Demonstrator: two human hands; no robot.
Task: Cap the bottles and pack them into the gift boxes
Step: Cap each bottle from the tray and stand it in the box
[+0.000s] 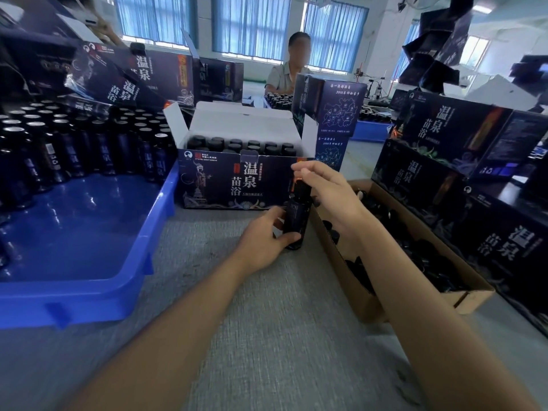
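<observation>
Head view: bottle point(296, 221) is upright just in front of the open gift box point(237, 185), base at or just off the desk point(267, 336); can't tell if it touches. Left hand point(264, 241): grip clamped round the lower body. Right hand point(329, 191): grip pinched on the cap point(301, 188) at the neck. Fingers hide whether the cap is seated.

Step looks like capping. Keep the left grip low and firm so the body doesn't spin. Hold the cap square to the neck, twist with fingertips only, stop at firm resistance.

Gift box looks nearly full of capped bottles and no free slot is visible from here, so check before lifting over the front wall. Uncapped bottles sit in the blue tray point(89, 232) on the left, loose caps in the cardboard box point(355, 292) on the right.
</observation>
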